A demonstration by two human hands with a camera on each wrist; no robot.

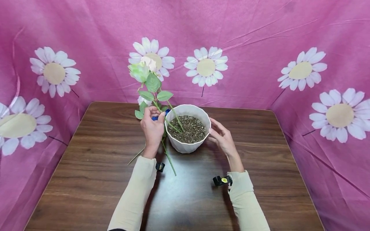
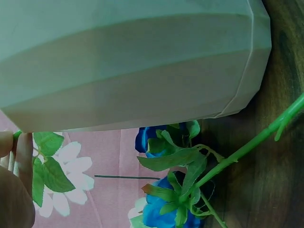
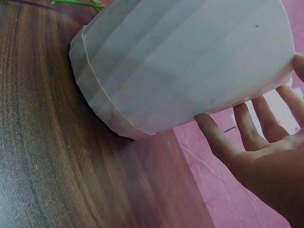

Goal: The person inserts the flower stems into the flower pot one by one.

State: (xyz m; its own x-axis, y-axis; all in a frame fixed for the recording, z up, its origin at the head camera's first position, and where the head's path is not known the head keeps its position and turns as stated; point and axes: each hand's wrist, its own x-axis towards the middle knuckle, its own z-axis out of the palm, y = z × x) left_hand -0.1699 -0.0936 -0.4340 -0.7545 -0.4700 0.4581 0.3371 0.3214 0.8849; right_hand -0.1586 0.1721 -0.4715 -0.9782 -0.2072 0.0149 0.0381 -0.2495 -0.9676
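In the head view, a white faceted pot (image 1: 186, 148) with dark soil (image 1: 192, 128) stands on the table. Green stems of white roses (image 1: 139, 72) slant leftward out of the soil, their leaves (image 1: 153, 82) above my left hand (image 1: 154, 128). That hand pinches a rose stem with thumb and fingers just outside the pot's left rim. My right hand (image 1: 224, 138) rests against the pot's right side. Its fingers (image 3: 259, 118) are extended and spread along the outer wall in the right wrist view, with the thumb near the rim.
Blue roses (image 2: 168, 204) lie left of the pot, partly hidden by my left hand in the head view. Their green stem (image 1: 169, 158) stretches over the wooden table (image 1: 260, 154) toward me. Behind the table hangs a pink cloth (image 1: 245, 73) with printed daisies.
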